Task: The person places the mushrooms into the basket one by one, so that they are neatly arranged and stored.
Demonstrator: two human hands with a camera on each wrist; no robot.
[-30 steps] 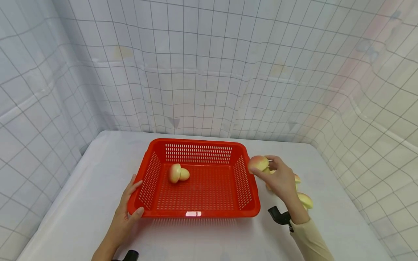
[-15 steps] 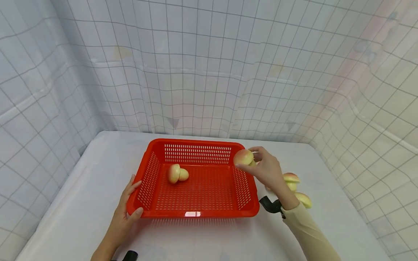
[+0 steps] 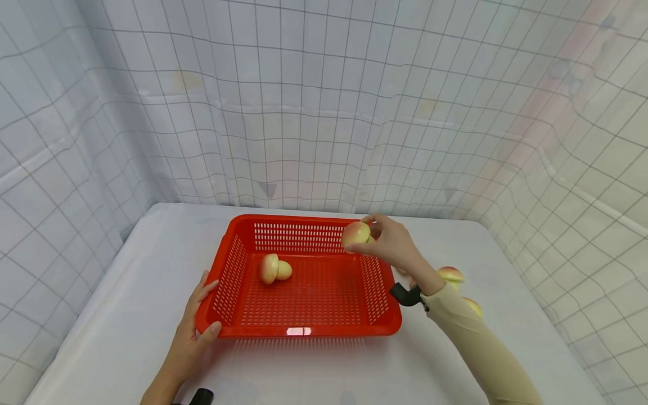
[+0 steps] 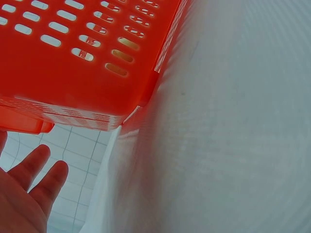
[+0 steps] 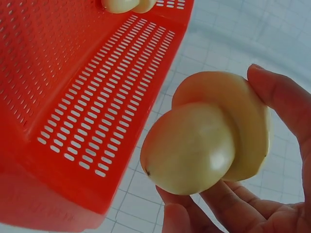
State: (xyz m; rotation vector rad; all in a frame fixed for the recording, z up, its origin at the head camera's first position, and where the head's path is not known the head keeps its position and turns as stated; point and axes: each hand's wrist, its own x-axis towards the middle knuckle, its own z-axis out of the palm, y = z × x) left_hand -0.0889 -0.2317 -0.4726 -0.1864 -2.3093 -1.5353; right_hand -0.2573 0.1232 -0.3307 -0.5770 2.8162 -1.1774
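In the head view my left hand (image 3: 189, 332) holds the near left corner of a red plastic basket (image 3: 298, 332), thumb over the front rim and a finger over the left rim. Fingers (image 4: 51, 187) of this hand show spread below the basket in the left wrist view. My right hand (image 3: 392, 242) grips a toy mushroom (image 3: 356, 235) with a reddish-yellow cap, above the basket's far right part. The right wrist view shows this mushroom's pale round stem (image 5: 189, 150) between thumb and fingers. Another mushroom (image 3: 273, 269) lies on its side in the basket.
Several more toy mushrooms (image 3: 450, 274) lie right of the basket, partly hidden by the right arm. A white cloth covers the table (image 3: 324, 371). White sheets with a grid pattern (image 3: 314, 129) hang behind and at both sides.
My right hand has carried its mushroom left and away from me, from beside the basket's right rim to over the basket. The left hand and the basket have stayed in place.
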